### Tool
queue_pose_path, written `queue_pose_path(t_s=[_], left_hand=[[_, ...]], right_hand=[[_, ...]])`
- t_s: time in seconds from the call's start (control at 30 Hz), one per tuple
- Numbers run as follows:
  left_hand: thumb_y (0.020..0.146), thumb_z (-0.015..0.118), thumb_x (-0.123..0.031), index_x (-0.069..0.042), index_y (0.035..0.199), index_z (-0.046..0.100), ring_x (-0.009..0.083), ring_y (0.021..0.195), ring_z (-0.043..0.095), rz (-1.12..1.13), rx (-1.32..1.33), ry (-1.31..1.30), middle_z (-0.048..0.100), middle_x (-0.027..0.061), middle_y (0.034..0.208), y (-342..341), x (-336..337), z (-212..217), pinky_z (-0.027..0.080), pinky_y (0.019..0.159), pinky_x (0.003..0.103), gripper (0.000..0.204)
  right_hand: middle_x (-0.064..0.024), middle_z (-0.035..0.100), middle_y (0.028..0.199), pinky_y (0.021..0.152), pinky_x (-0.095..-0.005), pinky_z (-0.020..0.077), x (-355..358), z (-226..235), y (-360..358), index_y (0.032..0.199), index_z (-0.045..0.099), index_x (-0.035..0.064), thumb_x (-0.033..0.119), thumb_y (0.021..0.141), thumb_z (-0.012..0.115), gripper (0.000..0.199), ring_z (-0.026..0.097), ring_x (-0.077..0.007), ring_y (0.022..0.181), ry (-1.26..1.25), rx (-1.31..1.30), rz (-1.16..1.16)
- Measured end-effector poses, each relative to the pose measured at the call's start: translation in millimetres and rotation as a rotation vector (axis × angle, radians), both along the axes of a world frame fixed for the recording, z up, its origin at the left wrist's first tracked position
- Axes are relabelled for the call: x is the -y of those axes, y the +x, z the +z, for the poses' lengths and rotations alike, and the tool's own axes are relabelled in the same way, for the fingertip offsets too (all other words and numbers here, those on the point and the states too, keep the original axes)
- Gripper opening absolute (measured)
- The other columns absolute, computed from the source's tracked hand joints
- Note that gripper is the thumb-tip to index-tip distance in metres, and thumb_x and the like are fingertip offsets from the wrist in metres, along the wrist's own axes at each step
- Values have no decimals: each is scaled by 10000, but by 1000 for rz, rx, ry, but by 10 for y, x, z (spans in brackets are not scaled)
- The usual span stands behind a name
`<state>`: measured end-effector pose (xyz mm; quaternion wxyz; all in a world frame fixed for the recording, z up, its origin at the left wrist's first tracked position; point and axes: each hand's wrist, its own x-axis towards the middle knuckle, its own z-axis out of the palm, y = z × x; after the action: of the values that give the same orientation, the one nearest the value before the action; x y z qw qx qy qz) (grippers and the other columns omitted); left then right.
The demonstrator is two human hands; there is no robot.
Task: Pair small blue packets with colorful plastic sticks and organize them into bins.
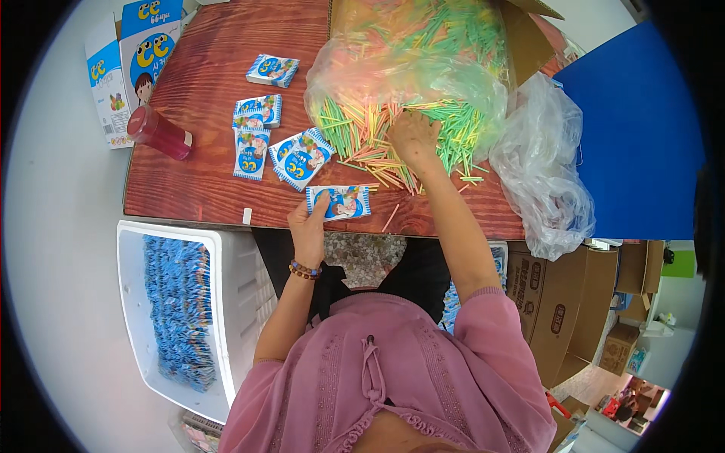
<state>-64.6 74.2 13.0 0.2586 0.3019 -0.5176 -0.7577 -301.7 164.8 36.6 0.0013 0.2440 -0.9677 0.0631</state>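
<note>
The left hand (308,220) holds a blue packet (340,201) at the near tabletop (189,189) edge, the right hand (411,136) presses half-curled into the coloured sticks (362,140) farther away, so sticks may roll off the edge.

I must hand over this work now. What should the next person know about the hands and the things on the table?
Left hand: holds a blue-and-white packet at the near edge of the wooden table.
Right hand: rests in the pile of coloured sticks spilling from a clear plastic bag.
Done: the white bin on the left holds many blue packets.
Left: five loose packets lie on the table; the stick pile is large.
</note>
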Motion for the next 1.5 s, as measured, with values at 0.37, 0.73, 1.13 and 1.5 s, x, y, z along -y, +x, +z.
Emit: queue_pose_path(t_s=[0.37,0.73,1.13,1.5], left_hand=[[919,613,-112,24,917,683,25,725,563,-9,-33,26,667,1,853,7,34,-95,459,642,205,152],[923,603,-94,35,950,670,34,744,583,-23,-23,35,671,18,892,12,33,-101,468,644,206,147],[930,585,-86,48,957,647,70,777,619,-26,-45,76,667,39,919,9,57,-83,504,678,241,150],[939,593,-173,-17,895,652,101,770,634,-5,-88,286,674,48,904,-53,15,135,479,624,240,173]], right_hand=[[-134,646,913,831,-460,367,-177,20,55,889,623,46,136,855,466,184,619,-256,871,40,-96,108],[-149,645,971,858,-523,391,-289,22,-24,960,553,16,152,903,438,187,628,-291,914,21,6,135],[-65,631,961,921,-314,423,-393,-31,139,1249,451,-14,120,982,461,299,589,-159,967,-1250,601,207],[-65,605,933,880,-300,425,-362,-181,145,1044,475,38,147,987,467,123,574,-168,970,-1060,475,290]])
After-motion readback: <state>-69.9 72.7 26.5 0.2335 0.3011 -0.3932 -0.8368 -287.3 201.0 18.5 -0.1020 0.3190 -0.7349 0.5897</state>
